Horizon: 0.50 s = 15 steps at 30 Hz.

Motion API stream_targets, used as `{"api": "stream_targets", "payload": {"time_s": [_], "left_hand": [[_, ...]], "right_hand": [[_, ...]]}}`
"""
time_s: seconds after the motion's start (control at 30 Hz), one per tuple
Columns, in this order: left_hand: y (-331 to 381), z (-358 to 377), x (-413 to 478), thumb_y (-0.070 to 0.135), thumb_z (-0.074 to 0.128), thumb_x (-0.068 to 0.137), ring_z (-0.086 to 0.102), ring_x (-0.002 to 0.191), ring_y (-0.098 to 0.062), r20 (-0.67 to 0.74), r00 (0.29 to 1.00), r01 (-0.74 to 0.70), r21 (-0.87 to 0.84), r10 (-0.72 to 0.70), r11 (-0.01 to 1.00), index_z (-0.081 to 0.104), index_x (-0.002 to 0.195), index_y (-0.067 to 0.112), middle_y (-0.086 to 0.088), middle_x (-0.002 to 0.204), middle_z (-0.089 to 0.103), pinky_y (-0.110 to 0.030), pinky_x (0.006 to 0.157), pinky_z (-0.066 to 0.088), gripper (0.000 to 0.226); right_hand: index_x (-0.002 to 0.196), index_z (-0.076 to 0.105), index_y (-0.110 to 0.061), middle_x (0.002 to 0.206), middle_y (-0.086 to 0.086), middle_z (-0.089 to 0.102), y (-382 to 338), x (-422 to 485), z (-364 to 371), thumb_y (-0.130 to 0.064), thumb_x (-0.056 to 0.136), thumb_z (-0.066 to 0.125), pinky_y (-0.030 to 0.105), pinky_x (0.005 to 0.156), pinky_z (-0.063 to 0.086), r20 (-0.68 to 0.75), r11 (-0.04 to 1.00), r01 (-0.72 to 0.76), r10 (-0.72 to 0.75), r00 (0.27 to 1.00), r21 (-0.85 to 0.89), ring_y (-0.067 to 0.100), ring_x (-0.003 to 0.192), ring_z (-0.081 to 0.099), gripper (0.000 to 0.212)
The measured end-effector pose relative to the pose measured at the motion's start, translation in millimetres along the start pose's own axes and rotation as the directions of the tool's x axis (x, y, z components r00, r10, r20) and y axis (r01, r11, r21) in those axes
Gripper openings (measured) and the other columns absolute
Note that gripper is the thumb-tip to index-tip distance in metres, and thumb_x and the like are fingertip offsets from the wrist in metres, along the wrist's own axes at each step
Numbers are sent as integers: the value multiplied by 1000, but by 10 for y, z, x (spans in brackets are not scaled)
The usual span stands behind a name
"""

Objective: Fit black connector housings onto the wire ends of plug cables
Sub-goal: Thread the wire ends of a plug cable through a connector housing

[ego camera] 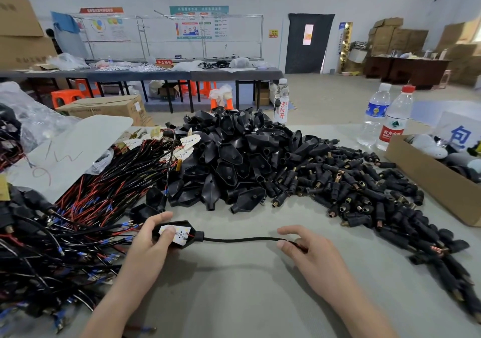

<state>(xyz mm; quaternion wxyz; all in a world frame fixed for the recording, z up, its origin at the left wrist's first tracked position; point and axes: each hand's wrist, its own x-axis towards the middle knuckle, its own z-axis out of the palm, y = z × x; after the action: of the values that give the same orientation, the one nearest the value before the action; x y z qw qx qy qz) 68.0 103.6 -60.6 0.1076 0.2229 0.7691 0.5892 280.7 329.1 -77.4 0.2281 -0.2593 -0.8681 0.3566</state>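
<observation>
Work in hand: one black housing (pixel 198 236) is gripped in the left hand (pixel 148 244), low over the surface (pixel 234 291) just in front of the person. The thumb is pressed on a white board (pixel 179 233) lying in the open shell. A black cable (pixel 239 239) runs out of the neck of the housing to the right hand (pixel 309 257), where its free end is pinched between thumb and fingers. The cable is thus threaded through. The board appears to be seated, though full seating cannot be confirmed from this angle.

Outstanding: most of the job is judged to lie ahead. A large heap of empty housings (pixel 229 155) is stacked beyond the hands. A spread of small brass-tipped connectors (pixel 351 189) lies to its right, and a thick bundle of red and black wires (pixel 99 197) to its left. No finished pieces can be identified.

Not verifiable: the wire tips at the cable's free end are covered by the right hand. The underside of the held housing is hidden by the left palm. A cardboard box (pixel 429 179) is cut off at the right edge, and its contents are not clear.
</observation>
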Motion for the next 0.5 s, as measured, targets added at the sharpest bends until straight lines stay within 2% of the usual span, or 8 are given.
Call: {"api": "stream_targets", "payload": {"time_s": [0.07, 0.17, 0.3, 0.37, 0.43, 0.5], "left_hand": [[-3, -39, 13, 16, 56, 101, 71, 87, -20, -10, 999, 50, -82, -51, 995, 64, 114, 38, 0, 103, 73, -37, 88, 54, 27], [-26, -85, 28, 17, 57, 100, 73, 86, -22, -22, 995, 91, -122, -94, 988, 66, 110, 41, 0, 98, 76, -46, 93, 54, 28], [-51, -83, 42, 17, 58, 99, 71, 91, -22, -54, 992, 107, -115, -114, 988, 66, 107, 43, -1, 101, 74, -48, 96, 53, 28], [-52, -75, 40, 17, 58, 98, 69, 96, -26, -59, 992, 107, -90, -112, 990, 65, 108, 42, -2, 102, 72, -49, 97, 52, 27], [-31, -68, 27, 18, 58, 98, 70, 93, -23, -55, 993, 103, -79, -107, 992, 64, 110, 40, -1, 101, 72, -44, 93, 54, 26], [2, -64, 6, 20, 59, 98, 71, 86, -18, -57, 993, 100, -74, -104, 992, 64, 109, 41, 0, 97, 74, -38, 85, 56, 24]], "right_hand": [[97, 58, -52, 60, -21, 57, -3, -4, -2, -56, 89, 60, 25, 59, 37, -3, 1000, -17, 17, 1000, 6, 0, 60, 49, 9], [92, 58, -50, 65, -16, 58, -21, -8, -11, -50, 91, 58, 28, 63, 43, 36, 1000, -26, 26, 999, -11, 3, 62, 51, 2], [96, 61, -55, 68, -14, 59, -14, -19, -10, -41, 90, 58, 26, 62, 43, 91, 999, -33, 35, 995, -23, 3, 62, 53, 15], [98, 62, -55, 69, -13, 61, -11, -22, -13, -41, 91, 58, 28, 64, 46, 91, 1000, -23, 25, 996, -21, 3, 62, 54, 16], [99, 64, -53, 72, -11, 64, -12, -18, -19, -41, 93, 58, 33, 70, 50, 93, 1000, -16, 16, 996, -6, 3, 64, 56, 15], [100, 66, -53, 76, -18, 69, -16, -13, -24, -40, 94, 60, 33, 76, 52, 102, 1000, -5, 4, 995, 12, -1, 71, 60, 16]]}}
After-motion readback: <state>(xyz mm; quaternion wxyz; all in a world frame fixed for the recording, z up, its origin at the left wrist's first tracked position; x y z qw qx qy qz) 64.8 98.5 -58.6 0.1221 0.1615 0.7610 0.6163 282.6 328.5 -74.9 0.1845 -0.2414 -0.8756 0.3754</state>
